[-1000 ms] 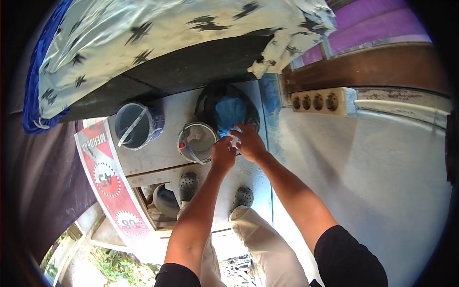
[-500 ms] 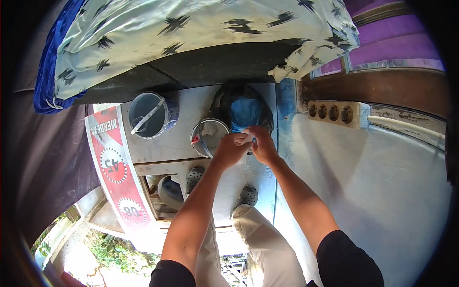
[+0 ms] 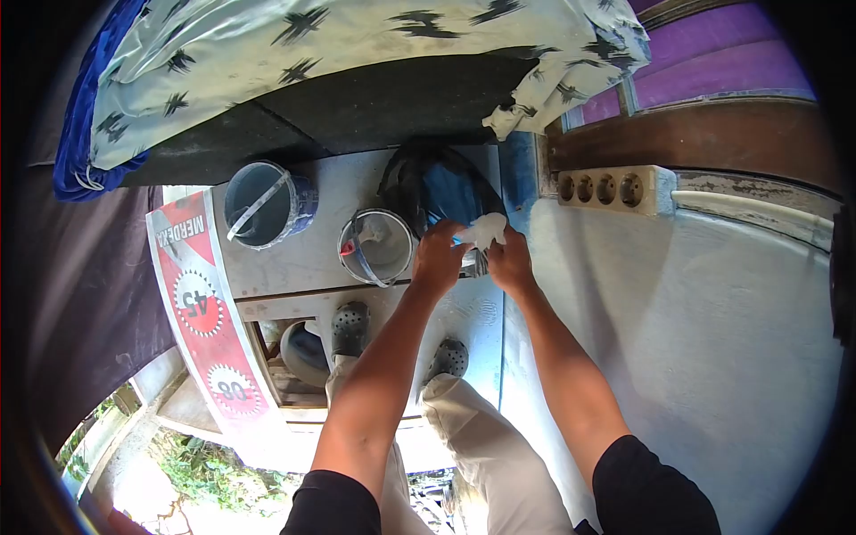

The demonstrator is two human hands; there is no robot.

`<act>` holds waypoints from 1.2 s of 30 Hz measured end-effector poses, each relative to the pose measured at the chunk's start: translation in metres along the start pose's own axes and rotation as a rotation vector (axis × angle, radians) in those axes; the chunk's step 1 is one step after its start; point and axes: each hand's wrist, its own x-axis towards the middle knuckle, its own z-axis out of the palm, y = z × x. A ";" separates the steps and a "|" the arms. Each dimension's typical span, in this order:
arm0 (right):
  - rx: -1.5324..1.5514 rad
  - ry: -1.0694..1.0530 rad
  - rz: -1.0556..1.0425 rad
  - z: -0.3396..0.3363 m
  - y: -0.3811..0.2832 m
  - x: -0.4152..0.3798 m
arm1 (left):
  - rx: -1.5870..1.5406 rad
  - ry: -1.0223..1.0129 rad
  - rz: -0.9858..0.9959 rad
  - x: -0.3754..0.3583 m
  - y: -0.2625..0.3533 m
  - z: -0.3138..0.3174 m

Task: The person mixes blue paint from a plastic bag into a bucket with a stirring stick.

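Note:
A crumpled whitish piece [image 3: 486,230], thin and soft-looking, is stretched between my two hands. My left hand [image 3: 437,257] pinches its left end, and my right hand [image 3: 510,260] has its fingers closed on the right side. I cannot tell whether it is plastic or cloth. Just beyond my hands sits a black plastic bag [image 3: 406,178] with a blue lining [image 3: 448,192] showing inside. Close to my left hand stands a small bucket [image 3: 342,234] holding pale material, with a red grip on its wire handle.
A larger bucket [image 3: 308,207] with a white bar across it stands further left. A red and white banner [image 3: 192,259] hangs along the board's left edge. To the right are a socket strip [image 3: 615,189] and a pale wall [image 3: 695,339]. Draped patterned fabric [image 3: 357,40] hangs ahead.
My hands have moved slightly apart, and the whitish piece now shows spread between them, rising above the fingers. The whole view has shifted a little.

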 end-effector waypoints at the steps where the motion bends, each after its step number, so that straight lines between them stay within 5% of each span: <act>1: 0.044 0.043 -0.002 -0.006 -0.007 0.001 | -0.001 -0.001 0.004 0.000 0.004 0.000; 13: 0.027 0.041 0.099 -0.010 0.013 -0.005 | -0.041 0.059 -0.132 0.013 -0.015 -0.002; 15: 0.047 0.029 0.202 -0.008 0.013 -0.006 | 0.050 0.180 0.183 0.018 -0.029 0.009; 17: 0.113 0.146 -0.023 0.001 0.025 -0.012 | -0.069 0.077 0.197 0.025 -0.011 0.003; 21: 0.111 0.049 0.035 -0.006 0.020 -0.018 | -0.186 -0.178 0.138 0.027 0.001 -0.007; 29: 0.240 0.184 -0.023 -0.032 -0.048 -0.024 | -0.216 -0.007 0.151 0.009 0.042 -0.027; 36: 0.030 0.265 -0.122 -0.040 -0.058 -0.064 | -0.255 0.038 0.107 -0.041 0.062 -0.026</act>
